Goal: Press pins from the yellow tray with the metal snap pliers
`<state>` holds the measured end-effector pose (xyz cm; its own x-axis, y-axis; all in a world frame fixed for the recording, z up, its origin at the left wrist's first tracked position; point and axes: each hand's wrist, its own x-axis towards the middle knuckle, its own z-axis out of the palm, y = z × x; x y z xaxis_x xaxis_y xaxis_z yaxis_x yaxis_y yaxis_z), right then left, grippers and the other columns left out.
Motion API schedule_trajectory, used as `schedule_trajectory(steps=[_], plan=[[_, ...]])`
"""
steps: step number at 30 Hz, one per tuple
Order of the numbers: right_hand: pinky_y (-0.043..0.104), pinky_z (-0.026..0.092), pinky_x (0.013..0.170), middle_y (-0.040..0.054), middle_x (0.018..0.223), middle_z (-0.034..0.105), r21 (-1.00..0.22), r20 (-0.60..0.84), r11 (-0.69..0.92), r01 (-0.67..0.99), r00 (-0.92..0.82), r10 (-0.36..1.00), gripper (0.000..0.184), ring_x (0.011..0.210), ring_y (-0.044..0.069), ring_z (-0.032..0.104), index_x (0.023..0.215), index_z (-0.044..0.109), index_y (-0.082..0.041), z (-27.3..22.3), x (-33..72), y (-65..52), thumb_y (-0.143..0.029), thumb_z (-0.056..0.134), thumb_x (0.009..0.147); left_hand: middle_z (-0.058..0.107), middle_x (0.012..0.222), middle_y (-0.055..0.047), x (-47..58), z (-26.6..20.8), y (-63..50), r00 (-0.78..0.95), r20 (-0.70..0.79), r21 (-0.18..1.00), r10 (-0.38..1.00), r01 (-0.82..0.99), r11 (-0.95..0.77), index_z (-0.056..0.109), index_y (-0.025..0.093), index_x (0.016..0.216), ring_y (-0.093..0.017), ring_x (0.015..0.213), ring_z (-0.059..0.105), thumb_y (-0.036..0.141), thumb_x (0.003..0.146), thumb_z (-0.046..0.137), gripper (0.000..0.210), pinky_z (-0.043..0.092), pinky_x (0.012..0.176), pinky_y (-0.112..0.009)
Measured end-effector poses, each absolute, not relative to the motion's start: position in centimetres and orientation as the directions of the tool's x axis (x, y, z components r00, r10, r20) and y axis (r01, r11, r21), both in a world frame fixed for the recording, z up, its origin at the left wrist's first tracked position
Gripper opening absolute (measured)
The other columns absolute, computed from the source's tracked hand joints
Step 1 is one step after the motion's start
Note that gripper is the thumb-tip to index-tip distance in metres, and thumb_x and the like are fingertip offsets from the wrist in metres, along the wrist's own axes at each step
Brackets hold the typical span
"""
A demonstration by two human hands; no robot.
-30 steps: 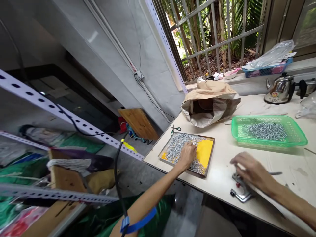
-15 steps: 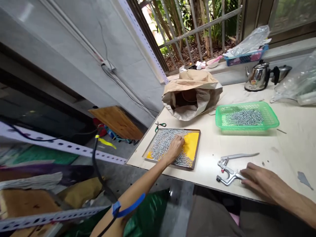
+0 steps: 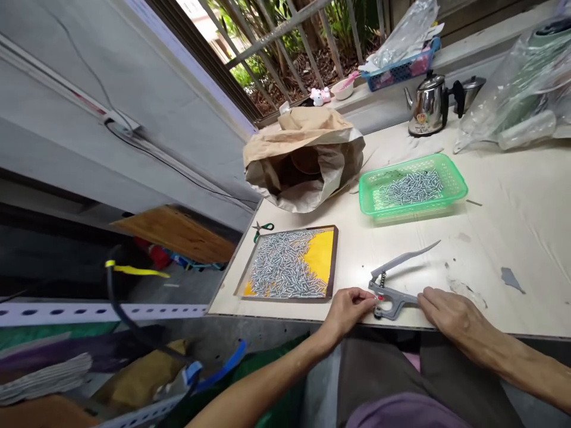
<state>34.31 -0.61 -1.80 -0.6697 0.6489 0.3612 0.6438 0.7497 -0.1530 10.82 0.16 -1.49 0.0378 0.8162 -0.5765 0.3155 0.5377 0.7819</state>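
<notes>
My right hand [image 3: 455,315] is closed around the end of the lower handle of silver hand pliers [image 3: 397,301], which lie near the table's front edge. The pliers have a C-shaped jaw, a spring and a raised upper handle. My left hand [image 3: 350,312] is at the jaw, thumb and fingertips pinched together; whatever they hold is too small to make out. Just behind the left hand sits a shallow tray [image 3: 334,261] with a yellow bottom, spread with many small silver metal pins [image 3: 285,267]. More such pieces lie in a green plastic basket [image 3: 368,205] farther back.
An open brown paper bag [image 3: 307,142] stands behind the tray, and small green-handled scissors [image 3: 263,228] lie at its left. A metal kettle [image 3: 429,104] and clear plastic bags [image 3: 521,95] are at the back right. A grey scrap [image 3: 512,279] lies on the right.
My left hand has moved from the tray's metal pins to the pliers' jaw. The right hand has closed on the lower handle. The camera view has shifted.
</notes>
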Motion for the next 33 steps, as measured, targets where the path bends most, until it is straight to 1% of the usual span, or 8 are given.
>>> schedule_trajectory(steps=[8, 12, 16, 21, 25, 27, 30, 33], plan=[[0.027, 0.037, 0.051, 0.0035, 0.069, 0.056, -0.102, 0.387, 0.764, 0.637, -0.682, 0.621, 0.033, 0.058, 0.014, 0.050, 0.077, 0.054, -0.017, -2.0, 34.4, -0.4, 0.006, 0.031, 0.083, 0.048, 0.049, 0.005, 11.3, -1.5, 0.4, 0.052, -0.561, 0.753, 0.826, 0.447, 0.483, 0.062, 0.011, 0.065, -0.006, 0.047, 0.037, 0.039, 0.060, 0.067, 0.029, 0.027, 0.045, -0.020], [0.026, 0.033, 0.047, 0.0030, 0.069, 0.054, -0.197, 0.314, 0.756, 0.625, -0.690, 0.652, 0.031, 0.054, 0.013, 0.047, 0.071, 0.048, -0.019, -2.1, 34.4, 0.0, 0.008, 0.033, 0.076, 0.045, 0.044, 0.005, 11.4, -1.0, 1.0, 0.142, -0.653, 0.671, 0.744, 0.565, 0.481, 0.055, 0.014, 0.054, -0.006, 0.042, 0.037, 0.038, 0.062, 0.064, 0.026, 0.028, 0.042, -0.020], [0.026, 0.032, 0.048, 0.0034, 0.075, 0.055, -0.305, 0.174, 0.717, 0.627, -0.703, 0.689, 0.027, 0.056, 0.013, 0.047, 0.074, 0.048, -0.019, -2.1, 34.6, 0.3, 0.006, 0.037, 0.075, 0.045, 0.043, 0.006, 11.7, -1.0, 1.1, 0.105, -0.740, 0.592, 0.664, 0.570, 0.570, 0.051, 0.016, 0.051, -0.007, 0.040, 0.039, 0.037, 0.061, 0.066, 0.027, 0.032, 0.040, -0.020], [0.029, 0.037, 0.054, 0.0053, 0.084, 0.057, -0.366, 0.020, 0.661, 0.654, -0.705, 0.709, 0.023, 0.066, 0.017, 0.053, 0.082, 0.052, -0.019, -2.0, 34.7, 0.4, -0.001, 0.038, 0.083, 0.042, 0.041, 0.007, 12.1, -0.5, 1.0, 0.048, -0.764, 0.561, 0.643, 0.542, 0.626, 0.054, 0.015, 0.053, -0.006, 0.038, 0.038, 0.036, 0.062, 0.068, 0.027, 0.032, 0.037, -0.018], [0.033, 0.044, 0.065, 0.0098, 0.096, 0.060, -0.370, 0.040, 0.655, 0.658, -0.694, 0.719, 0.010, 0.081, 0.021, 0.056, 0.092, 0.057, -0.018, -2.1, 35.3, 1.5, -0.023, 0.049, 0.089, 0.044, 0.041, 0.007, 12.2, -0.2, 1.0, 0.032, -0.777, 0.541, 0.628, 0.543, 0.642, 0.058, 0.014, 0.058, -0.005, 0.036, 0.037, 0.036, 0.063, 0.069, 0.025, 0.031, 0.035, -0.017], [0.040, 0.045, 0.079, 0.0168, 0.117, 0.056, -0.318, 0.109, 0.665, 0.676, -0.671, 0.734, 0.037, 0.103, 0.029, 0.052, 0.110, 0.055, -0.016, -2.2, 35.7, 2.6, -0.037, 0.061, 0.081, 0.044, 0.041, 0.007, 12.2, -0.2, 1.0, 0.028, -0.786, 0.528, 0.618, 0.553, 0.645, 0.059, 0.013, 0.059, -0.005, 0.034, 0.037, 0.037, 0.063, 0.069, 0.026, 0.028, 0.034, -0.017], [0.053, 0.037, 0.093, 0.0236, 0.138, 0.042, -0.245, 0.118, 0.657, 0.713, -0.651, 0.750, 0.081, 0.126, 0.040, 0.036, 0.131, 0.044, -0.013, -2.5, 36.3, 4.3, -0.055, 0.070, 0.067, 0.043, 0.039, 0.007, 12.1, -0.3, 1.0, 0.024, -0.785, 0.522, 0.619, 0.564, 0.640, 0.056, 0.014, 0.056, -0.004, 0.034, 0.036, 0.038, 0.062, 0.069, 0.028, 0.025, 0.033, -0.016], [0.058, 0.032, 0.096, 0.0252, 0.136, 0.045, -0.222, 0.020, 0.651, 0.726, -0.664, 0.747, 0.096, 0.127, 0.042, 0.036, 0.132, 0.044, -0.010, -2.5, 36.3, 5.4, -0.063, 0.072, 0.057, 0.040, 0.039, 0.008, 12.2, -0.4, 0.9, 0.022, -0.779, 0.529, 0.627, 0.560, 0.638, 0.053, 0.015, 0.054, -0.004, 0.034, 0.035, 0.039, 0.060, 0.070, 0.030, 0.025, 0.032, -0.016]])
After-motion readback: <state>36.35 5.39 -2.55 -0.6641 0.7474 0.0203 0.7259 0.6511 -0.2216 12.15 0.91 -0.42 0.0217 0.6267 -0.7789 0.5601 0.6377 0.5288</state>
